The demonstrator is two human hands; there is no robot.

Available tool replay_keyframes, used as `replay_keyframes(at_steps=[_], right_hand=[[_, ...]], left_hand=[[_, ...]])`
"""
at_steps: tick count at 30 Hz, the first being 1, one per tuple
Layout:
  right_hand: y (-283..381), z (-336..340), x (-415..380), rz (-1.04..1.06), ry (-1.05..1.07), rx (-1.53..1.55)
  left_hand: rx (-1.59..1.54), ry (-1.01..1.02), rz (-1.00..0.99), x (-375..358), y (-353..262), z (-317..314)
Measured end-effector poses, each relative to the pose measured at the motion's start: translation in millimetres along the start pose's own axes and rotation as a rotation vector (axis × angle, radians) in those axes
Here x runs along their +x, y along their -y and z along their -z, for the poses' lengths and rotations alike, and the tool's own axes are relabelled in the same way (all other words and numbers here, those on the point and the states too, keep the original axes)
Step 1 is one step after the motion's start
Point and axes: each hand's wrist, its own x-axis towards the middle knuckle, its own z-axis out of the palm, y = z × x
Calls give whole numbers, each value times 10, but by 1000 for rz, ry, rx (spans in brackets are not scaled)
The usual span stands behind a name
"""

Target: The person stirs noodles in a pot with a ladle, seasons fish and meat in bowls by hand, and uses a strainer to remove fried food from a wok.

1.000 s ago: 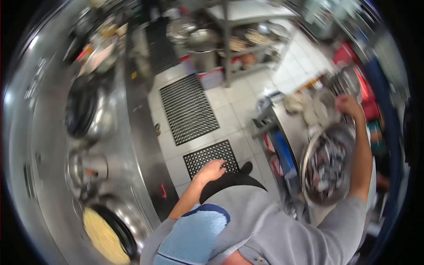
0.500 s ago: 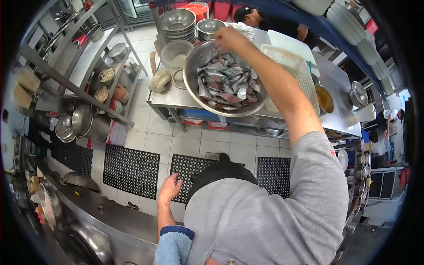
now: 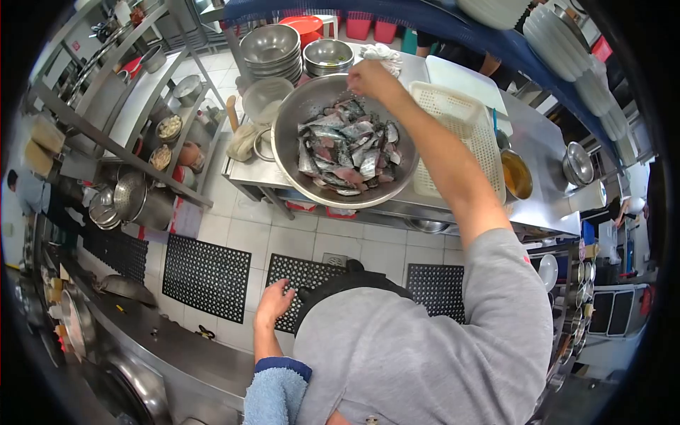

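A wide steel bowl (image 3: pixel 290 173) stands at the front edge of the steel table, holding a heap of cut fish pieces (image 3: pixel 347 145) with silvery skin and pink flesh. My right hand (image 3: pixel 373 79) is above the bowl's far side, its fingers pinched together and pointing down. A few white grains show just below the fingertips; what stays inside the pinch is hidden. Down beside my waist, well away from the table, my left hand (image 3: pixel 274 303) hangs with loosely bent fingers apart and nothing in it.
Left of the bowl are a clear tub (image 3: pixel 268 99) with white contents, a cloth (image 3: pixel 244 142) and stacked steel bowls (image 3: pixel 270 46). To the right lie a white perforated basket (image 3: pixel 453 177), a cutting board (image 3: pixel 464 78) and a pan of yellow liquid (image 3: pixel 517 173). Black mats (image 3: pixel 205 276) cover parts of the floor.
The view has shifted slightly, so the table and bowl appear a little further left and lower. My right hand stays pinched above the bowl; my left hand has hardly moved.
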Motion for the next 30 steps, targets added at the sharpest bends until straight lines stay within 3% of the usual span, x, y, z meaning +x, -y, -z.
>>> replay_keyframes(at_steps=[6, 10, 11, 14, 15, 18, 22, 23, 26, 27, 30], right_hand=[[-68, 88, -109, 21, 54, 348], [414, 276, -645, -79, 358, 300], [468, 299, -729, -123, 236, 422], [558, 170, -929, -54, 115, 277], [499, 69, -1002, 17, 266, 180], [386, 114, -1009, -121, 160, 272], [658, 204, -986, -54, -404, 543], [501, 104, -969, -9, -235, 366], [287, 58, -945, 9, -75, 58], [353, 102, -888, -113, -148, 326], [724, 25, -865, -92, -360, 423]], left_hand=[[-68, -38, 25, -17, -125, 171], [-44, -10, 69, -127, 26, 199], [-58, -2, 71, -140, 67, 196], [-91, -15, 10, -67, 101, 203], [-98, -26, -19, -33, 92, 225], [-132, -43, -161, 115, -96, 341], [-77, 21, -287, 291, -394, 473], [-77, -6, -351, 328, -446, 467], [-192, 43, -355, 368, -712, 510], [-205, 37, -357, 401, -759, 507], [-343, -72, -396, 449, -1062, 536]])
